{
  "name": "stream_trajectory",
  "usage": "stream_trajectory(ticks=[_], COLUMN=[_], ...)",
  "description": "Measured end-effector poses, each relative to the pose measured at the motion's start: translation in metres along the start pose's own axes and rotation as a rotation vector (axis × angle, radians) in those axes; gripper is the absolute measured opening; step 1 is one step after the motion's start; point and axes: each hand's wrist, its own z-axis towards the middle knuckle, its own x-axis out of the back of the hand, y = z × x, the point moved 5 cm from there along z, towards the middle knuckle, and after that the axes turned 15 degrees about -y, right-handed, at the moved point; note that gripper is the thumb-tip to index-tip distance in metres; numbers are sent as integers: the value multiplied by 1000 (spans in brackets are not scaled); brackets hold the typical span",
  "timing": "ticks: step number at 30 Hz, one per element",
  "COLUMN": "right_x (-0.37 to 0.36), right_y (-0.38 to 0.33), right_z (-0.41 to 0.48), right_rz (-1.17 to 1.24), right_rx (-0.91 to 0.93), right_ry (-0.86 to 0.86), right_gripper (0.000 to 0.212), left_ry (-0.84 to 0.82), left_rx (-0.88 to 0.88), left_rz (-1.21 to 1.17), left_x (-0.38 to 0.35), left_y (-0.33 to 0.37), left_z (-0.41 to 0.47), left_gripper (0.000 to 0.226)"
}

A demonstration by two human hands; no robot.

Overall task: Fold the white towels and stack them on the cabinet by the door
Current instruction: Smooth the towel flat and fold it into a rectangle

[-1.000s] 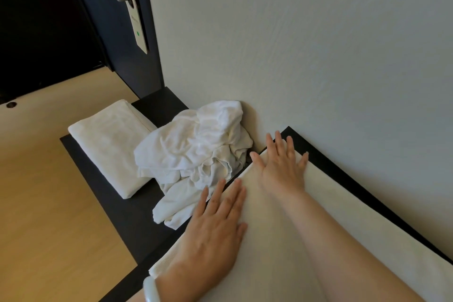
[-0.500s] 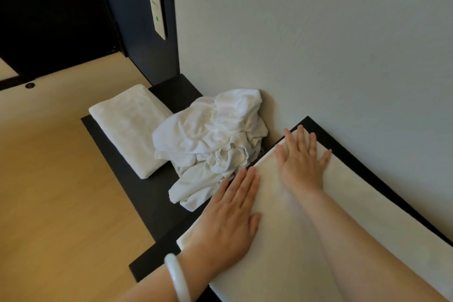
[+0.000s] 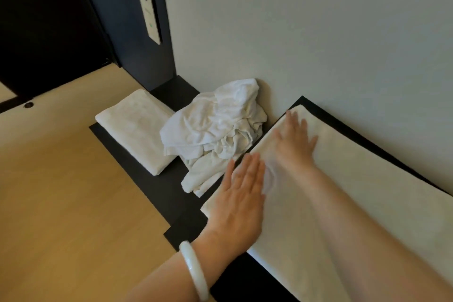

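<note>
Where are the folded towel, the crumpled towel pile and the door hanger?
folded towel point(image 3: 137, 130), head view, middle of its top face.
crumpled towel pile point(image 3: 215, 125), head view, centre of the heap.
door hanger point(image 3: 150, 14), head view, middle of the card.

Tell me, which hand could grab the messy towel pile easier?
Probably the left hand. It lies flat on the spread towel, right beside the near edge of the crumpled pile. The right hand, also flat, is close too, but sits farther back by the wall.
</note>
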Motion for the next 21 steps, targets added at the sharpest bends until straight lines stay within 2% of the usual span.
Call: stream_trajectory(ticks=[2, 5, 8, 13, 16, 19, 21], right_x=[-24, -63, -82, -82, -77, -72, -69], right_y=[-11, 5, 53, 159, 200, 176, 133], right_z=[-44, -106, -150, -203, -231, -216, -195], right_rz=[17, 126, -39, -101, -65, -18, -5], right_rx=[21, 69, 38, -220, -409, -444, -309], right_ry=[69, 122, 177, 182, 157, 154, 223], right_gripper=[59, 63, 62, 69, 81, 89, 71], left_ry=[-59, -216, -173, -74, -28, -22, -20], left_rx=[-114, -150, -120, -122, -128, -138, -291], left_rz=[8, -6, 4, 21, 25, -19, -11], left_x=[-5, -19, -20, -26, -29, -24, -22], left_y=[16, 16, 12, 8, 8, 28, 65], left_z=[13, 20, 20, 23, 24, 30, 31], left_gripper=[62, 68, 66, 65, 64, 67, 63])
